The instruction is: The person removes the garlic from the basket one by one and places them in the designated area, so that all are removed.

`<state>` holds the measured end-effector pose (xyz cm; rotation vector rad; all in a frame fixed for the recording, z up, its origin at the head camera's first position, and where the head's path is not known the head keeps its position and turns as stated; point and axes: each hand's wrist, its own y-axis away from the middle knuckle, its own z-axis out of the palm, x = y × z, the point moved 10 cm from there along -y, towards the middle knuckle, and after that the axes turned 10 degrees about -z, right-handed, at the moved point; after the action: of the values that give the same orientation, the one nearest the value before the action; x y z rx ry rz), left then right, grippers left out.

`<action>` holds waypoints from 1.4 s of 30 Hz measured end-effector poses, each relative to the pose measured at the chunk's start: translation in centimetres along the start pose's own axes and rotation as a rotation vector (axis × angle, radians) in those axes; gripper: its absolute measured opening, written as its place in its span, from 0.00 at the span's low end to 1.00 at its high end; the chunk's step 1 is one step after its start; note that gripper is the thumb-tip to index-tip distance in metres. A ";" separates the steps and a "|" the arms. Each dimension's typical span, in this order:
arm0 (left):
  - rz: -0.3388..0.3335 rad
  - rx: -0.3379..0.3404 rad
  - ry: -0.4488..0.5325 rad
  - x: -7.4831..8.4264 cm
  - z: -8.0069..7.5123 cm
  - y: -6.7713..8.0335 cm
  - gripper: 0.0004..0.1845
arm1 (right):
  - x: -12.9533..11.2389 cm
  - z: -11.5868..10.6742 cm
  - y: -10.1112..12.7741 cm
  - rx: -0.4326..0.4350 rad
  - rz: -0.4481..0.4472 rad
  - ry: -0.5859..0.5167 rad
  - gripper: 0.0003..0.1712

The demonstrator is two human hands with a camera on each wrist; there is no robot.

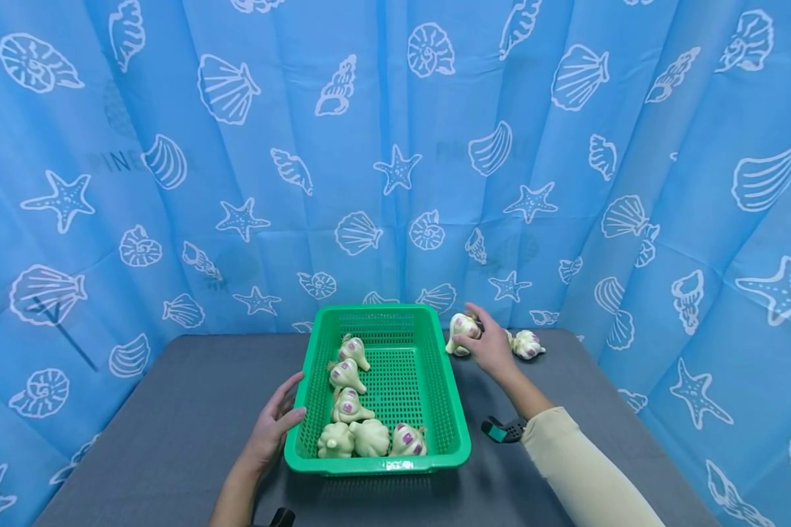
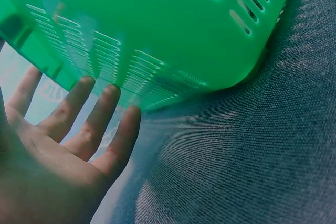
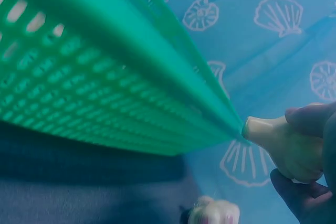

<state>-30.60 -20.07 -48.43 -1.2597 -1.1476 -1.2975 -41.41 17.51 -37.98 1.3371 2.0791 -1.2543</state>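
Evidently, a pale, rounded plastic garlic bulb (image 1: 463,327) is pinched by the right hand (image 1: 491,348); light, smooth and rigid, it is best gripped around its belly. The left hand (image 1: 270,432) rests flat-fingered against the green perforated plastic basket (image 1: 435,410).

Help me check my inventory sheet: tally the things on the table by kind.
Garlic bulbs in the green basket: 6
Garlic bulbs outside it: 2, one held by the right hand, one on the table
Baskets: 1
Total: 9

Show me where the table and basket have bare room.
Bare table lies left of the left hand. The basket floor is free along its right side. Crowded: six garlic bulbs along its left and front, and the right hand gripping a bulb.
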 end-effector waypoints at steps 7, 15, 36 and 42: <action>0.023 -0.011 -0.008 0.2 -0.1 0.0 0.33 | 2.0 -0.4 0.4 0.021 0.049 0.038 0.40; 0.015 -0.017 -0.005 0.2 0.0 0.1 0.33 | 4.5 0.0 1.4 0.000 0.107 0.054 0.39; 0.009 -0.024 0.010 0.0 0.1 0.0 0.33 | 8.9 0.9 3.3 0.021 0.125 0.139 0.28; 0.002 -0.012 0.000 0.0 0.0 0.0 0.33 | 9.0 1.3 3.4 0.016 0.132 0.111 0.28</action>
<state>-30.57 -20.06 -48.42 -1.2698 -1.1396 -1.3047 -43.01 21.77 -46.62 1.5562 2.0200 -1.1684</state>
